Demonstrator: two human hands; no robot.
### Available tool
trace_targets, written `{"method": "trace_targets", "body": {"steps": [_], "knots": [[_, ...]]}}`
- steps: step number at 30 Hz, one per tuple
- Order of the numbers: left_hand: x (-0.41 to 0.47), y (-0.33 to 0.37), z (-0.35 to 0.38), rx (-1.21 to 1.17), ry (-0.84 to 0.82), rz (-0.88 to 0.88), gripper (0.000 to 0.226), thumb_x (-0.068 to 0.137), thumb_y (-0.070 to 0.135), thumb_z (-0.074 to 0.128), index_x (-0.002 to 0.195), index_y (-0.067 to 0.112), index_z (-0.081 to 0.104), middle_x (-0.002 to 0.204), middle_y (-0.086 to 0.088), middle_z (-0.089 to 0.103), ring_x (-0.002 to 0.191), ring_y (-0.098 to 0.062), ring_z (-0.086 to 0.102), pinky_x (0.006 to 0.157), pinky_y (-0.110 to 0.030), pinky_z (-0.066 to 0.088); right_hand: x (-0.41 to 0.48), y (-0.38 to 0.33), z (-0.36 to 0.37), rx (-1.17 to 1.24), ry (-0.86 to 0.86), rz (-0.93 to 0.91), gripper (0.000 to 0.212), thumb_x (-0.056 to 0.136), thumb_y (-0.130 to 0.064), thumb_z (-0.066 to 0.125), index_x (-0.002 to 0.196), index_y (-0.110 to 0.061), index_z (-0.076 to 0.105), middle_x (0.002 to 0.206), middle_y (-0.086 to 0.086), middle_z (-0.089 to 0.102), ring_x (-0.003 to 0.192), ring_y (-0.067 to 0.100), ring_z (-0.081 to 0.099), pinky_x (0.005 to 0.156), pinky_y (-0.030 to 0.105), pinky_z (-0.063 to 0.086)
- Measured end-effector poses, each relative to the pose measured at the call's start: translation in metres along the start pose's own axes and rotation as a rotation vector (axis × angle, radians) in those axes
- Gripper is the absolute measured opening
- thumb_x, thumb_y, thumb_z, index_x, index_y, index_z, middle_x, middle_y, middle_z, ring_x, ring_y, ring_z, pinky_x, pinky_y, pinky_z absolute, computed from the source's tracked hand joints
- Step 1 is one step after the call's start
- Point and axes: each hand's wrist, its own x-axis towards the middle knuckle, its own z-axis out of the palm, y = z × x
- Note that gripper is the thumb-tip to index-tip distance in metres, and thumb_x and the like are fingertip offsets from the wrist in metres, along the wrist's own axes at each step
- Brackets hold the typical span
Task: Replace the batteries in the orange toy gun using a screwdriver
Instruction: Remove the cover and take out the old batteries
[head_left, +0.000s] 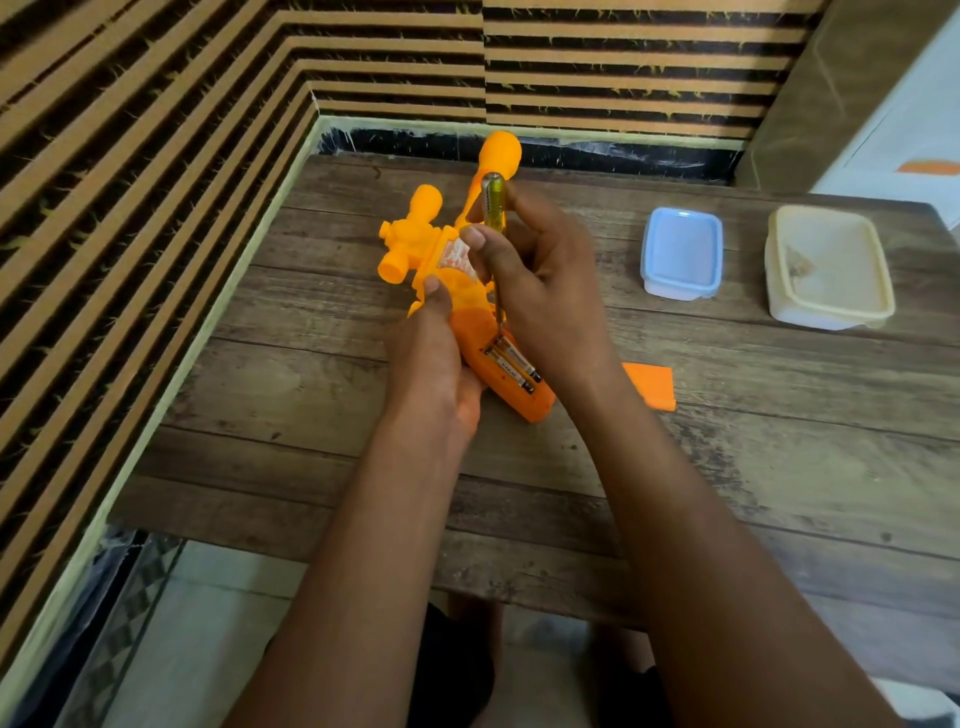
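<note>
Forearms come in from 6 o'clock, the left forearm and the right forearm meeting over the orange toy gun near the middle of the wooden table. That gun is tilted up off the boards. Its long axis runs from the butt of the grip at 5 o'clock to the bulbous barrel end at 11 o'clock. Its battery bay faces up and is uncovered, with the batteries lying side by side along the same axis.

From 9 o'clock the left hand wraps round the grip, with the thumb pressed up against the body. On the 3 o'clock side, the right hand pinches the yellow-handled screwdriver between thumb and curled fingers. This tool stands nearly upright, tip down at the 11 o'clock end of the cells. Whether the tip touches them is too fine to tell.

Judging by that, the coming move is to lever a cell up from its far end. It falls to the right hand, since the left one only steadies the toy.

Further out, the orange cover lies flat on the table at 4 o'clock, just beside the right wrist. A blue-lidded box sits at 2 o'clock, and a cream container sits beyond it, well apart from both hands
</note>
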Motion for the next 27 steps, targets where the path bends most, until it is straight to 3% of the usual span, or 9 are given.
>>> {"method": "trace_targets", "body": {"steps": [7,18,22,25,27], "knots": [[-0.003,-0.001,0.003,0.013,-0.006,0.0,0.045,0.112,0.044,0.045,0.142,0.014,0.062,0.122,-0.013,0.077,0.104,-0.028,0.078,0.096,-0.058,0.061,0.0,-0.002,-0.002,-0.023,0.006,-0.01,0.002,0.101,-0.016,0.064,0.101,-0.018,0.063,0.067,0.013,0.06,0.061,0.036,0.057,0.058,0.053,0.047],[-0.005,-0.006,0.006,0.008,-0.007,0.012,0.045,0.112,0.043,0.046,0.141,0.013,0.062,0.122,-0.014,0.077,0.106,-0.029,0.078,0.097,-0.058,0.06,0.0,-0.007,-0.003,-0.082,0.008,0.003,0.006,0.101,-0.017,0.063,0.098,-0.023,0.063,0.062,0.018,0.056,0.058,0.037,0.052,0.056,0.052,0.046],[-0.006,-0.006,0.007,0.003,-0.009,-0.015,0.046,0.112,0.044,0.044,0.142,0.014,0.061,0.125,-0.013,0.076,0.108,-0.028,0.076,0.099,-0.056,0.059,0.001,-0.011,-0.004,-0.096,0.01,0.019,0.017,0.1,-0.017,0.064,0.09,-0.031,0.061,0.06,0.011,0.054,0.057,0.035,0.051,0.056,0.052,0.046],[-0.005,-0.006,0.007,0.006,0.008,-0.017,0.045,0.112,0.044,0.045,0.141,0.014,0.061,0.123,-0.013,0.077,0.105,-0.028,0.078,0.097,-0.056,0.06,0.0,-0.012,-0.004,-0.084,0.006,0.032,0.005,0.101,-0.018,0.063,0.098,-0.02,0.068,0.061,0.017,0.056,0.058,0.036,0.051,0.056,0.052,0.046],[-0.006,-0.006,0.007,0.009,0.016,-0.012,0.043,0.112,0.042,0.045,0.137,0.013,0.063,0.112,-0.011,0.08,0.095,-0.025,0.08,0.092,-0.053,0.062,0.0,-0.011,-0.005,-0.075,0.022,0.052,0.009,0.101,-0.02,0.063,0.102,-0.013,0.068,0.064,0.023,0.057,0.06,0.04,0.053,0.057,0.052,0.046]]}}
